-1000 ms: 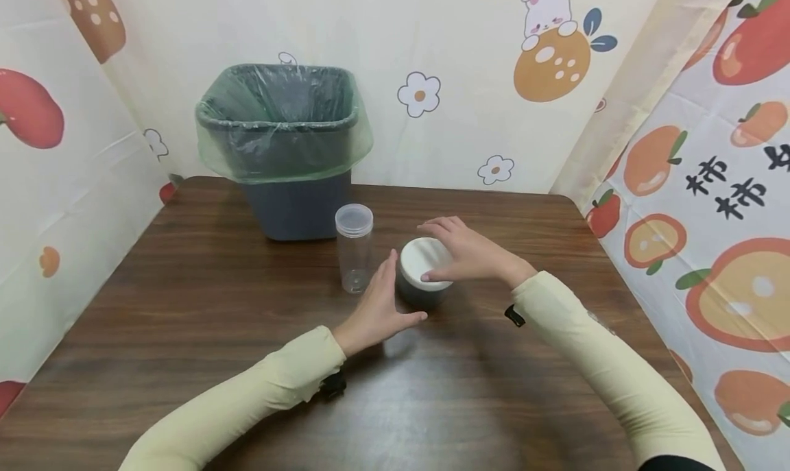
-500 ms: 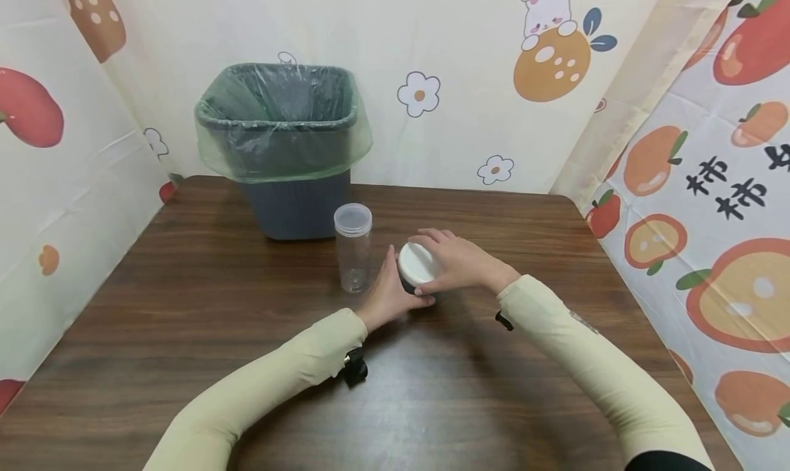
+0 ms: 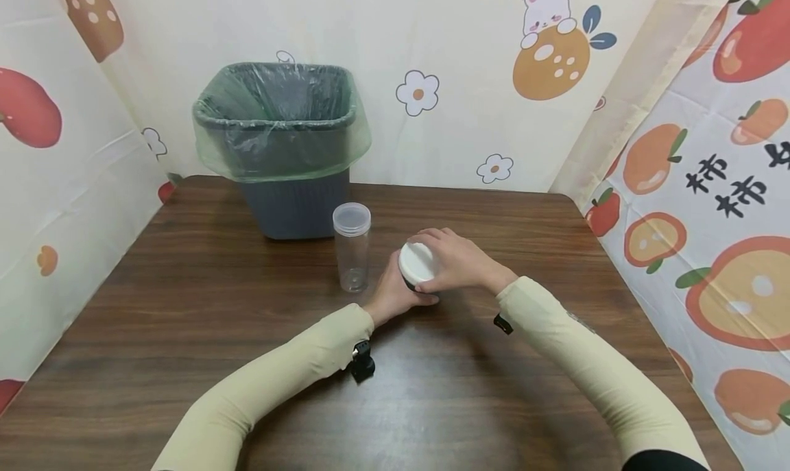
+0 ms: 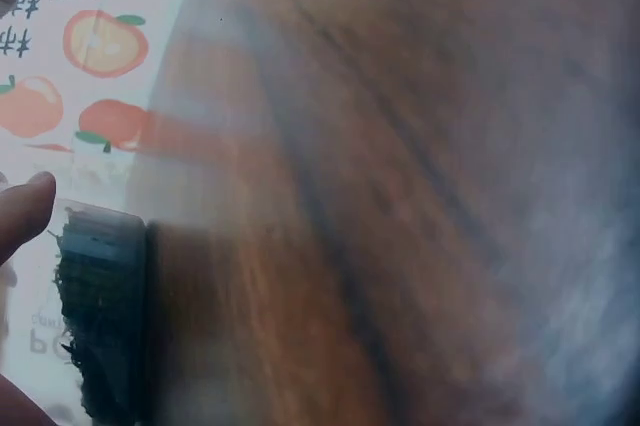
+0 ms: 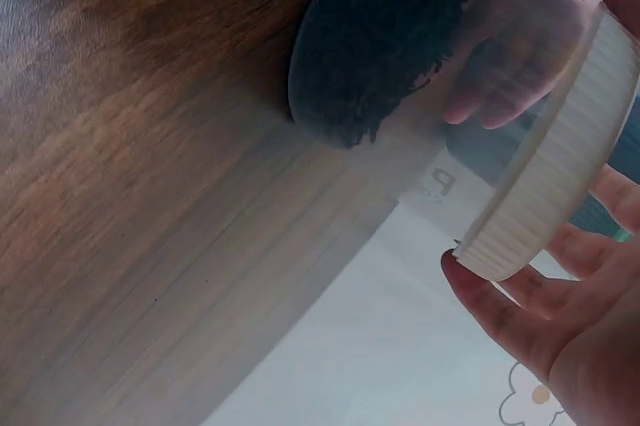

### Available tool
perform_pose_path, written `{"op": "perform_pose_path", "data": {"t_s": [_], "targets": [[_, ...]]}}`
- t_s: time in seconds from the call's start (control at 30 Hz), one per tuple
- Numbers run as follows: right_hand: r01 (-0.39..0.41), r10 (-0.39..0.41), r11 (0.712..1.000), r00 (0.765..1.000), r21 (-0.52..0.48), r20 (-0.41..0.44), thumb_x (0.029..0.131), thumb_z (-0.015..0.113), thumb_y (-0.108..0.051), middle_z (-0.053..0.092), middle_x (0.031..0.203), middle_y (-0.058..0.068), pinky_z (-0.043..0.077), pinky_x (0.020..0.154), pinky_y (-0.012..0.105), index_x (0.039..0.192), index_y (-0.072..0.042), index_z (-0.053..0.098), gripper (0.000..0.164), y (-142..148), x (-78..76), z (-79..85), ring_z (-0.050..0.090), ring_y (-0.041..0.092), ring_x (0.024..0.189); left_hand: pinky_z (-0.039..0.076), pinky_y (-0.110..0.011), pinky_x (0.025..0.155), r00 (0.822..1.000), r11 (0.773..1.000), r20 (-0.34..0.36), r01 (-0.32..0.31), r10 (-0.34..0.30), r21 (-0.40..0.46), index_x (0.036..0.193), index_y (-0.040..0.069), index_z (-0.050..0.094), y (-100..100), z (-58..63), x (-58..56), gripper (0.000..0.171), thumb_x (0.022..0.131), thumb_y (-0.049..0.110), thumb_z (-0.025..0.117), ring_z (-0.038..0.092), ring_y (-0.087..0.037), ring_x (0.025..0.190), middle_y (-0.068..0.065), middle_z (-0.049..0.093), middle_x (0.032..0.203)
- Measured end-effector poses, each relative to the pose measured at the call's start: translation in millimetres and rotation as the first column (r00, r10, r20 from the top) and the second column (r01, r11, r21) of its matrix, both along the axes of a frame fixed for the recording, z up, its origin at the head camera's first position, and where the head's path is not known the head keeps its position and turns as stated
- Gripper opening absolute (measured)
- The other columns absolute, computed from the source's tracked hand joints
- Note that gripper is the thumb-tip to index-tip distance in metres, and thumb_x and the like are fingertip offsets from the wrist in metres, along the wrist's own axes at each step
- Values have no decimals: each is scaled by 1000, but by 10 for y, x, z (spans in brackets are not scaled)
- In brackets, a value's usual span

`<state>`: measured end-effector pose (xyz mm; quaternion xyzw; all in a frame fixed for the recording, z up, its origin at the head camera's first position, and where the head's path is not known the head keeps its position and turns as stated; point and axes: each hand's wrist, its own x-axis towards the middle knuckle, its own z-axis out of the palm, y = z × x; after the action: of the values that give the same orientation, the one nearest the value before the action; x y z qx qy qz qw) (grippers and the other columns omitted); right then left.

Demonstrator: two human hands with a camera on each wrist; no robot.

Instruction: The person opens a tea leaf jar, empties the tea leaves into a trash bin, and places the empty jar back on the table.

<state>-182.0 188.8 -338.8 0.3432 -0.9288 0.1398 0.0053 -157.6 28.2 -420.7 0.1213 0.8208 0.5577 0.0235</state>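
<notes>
A clear jar [image 5: 385, 51] with dark, shredded-looking contents in its lower part stands on the wooden table. Its white ribbed lid [image 3: 416, 262] sits on top, and my right hand [image 3: 464, 260] grips that lid by the rim, fingers spread around it in the right wrist view. My left hand [image 3: 393, 294] holds the jar's body from the left, its thumb along the near side. In the left wrist view the dark contents [image 4: 105, 316] show beside part of that hand, with blurred print on the clear wall.
Just left of the hands is a tall clear container [image 3: 353, 255] with a translucent lid. Behind it stands a dark bin [image 3: 296, 207] lined with a green bag. Printed cloth [image 3: 444, 142] hangs along the back and sides of the table [image 3: 185, 306].
Both hands have closed in on the jar: the left moved right and took hold of its body, while the right came down around the lid. The jar shifted slightly left.
</notes>
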Motion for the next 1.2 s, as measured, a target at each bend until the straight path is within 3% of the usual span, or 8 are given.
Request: {"op": "perform_pose_path", "data": {"t_s": [0.17,0.33,0.57,0.77,1.2], "targets": [[13,-11,995,1000,-100,21,64,80,-45,58,122,5,48,79,39,125,-13,57,73,45,-17,26,52,21,107,35,-39,101,998,999,-61,18,-16,29,143,4,28,5,19,-6,110,56,21,92,44,-26,120,-13,44,134],[-5,21,968,998,-249,61,64,82,-41,61,114,1,47,80,35,124,-10,58,71,67,-2,114,55,16,99,38,-36,98,988,1000,-155,6,-3,19,141,7,32,-12,122,11,110,52,28,93,46,-22,116,-8,46,131],[-7,62,926,989,-377,134,66,86,-36,59,122,-1,48,80,38,128,-13,56,73,125,95,235,55,17,103,43,-37,91,984,998,-175,-36,26,-54,136,9,35,-45,312,87,104,52,35,92,52,-22,108,-7,51,122],[-70,140,917,978,-392,153,67,87,-34,56,131,2,47,83,40,132,-12,56,76,158,143,313,52,18,114,44,-38,87,976,993,-215,-63,40,-104,131,9,38,-76,390,141,103,49,40,92,51,-23,105,-7,53,117],[-88,173,914,968,-397,183,67,87,-32,52,136,5,47,84,40,135,-12,54,78,187,198,264,50,19,120,47,-38,82,973,993,-232,-28,0,-118,130,8,38,-152,417,209,103,48,38,93,56,-24,98,-7,54,114]]}}
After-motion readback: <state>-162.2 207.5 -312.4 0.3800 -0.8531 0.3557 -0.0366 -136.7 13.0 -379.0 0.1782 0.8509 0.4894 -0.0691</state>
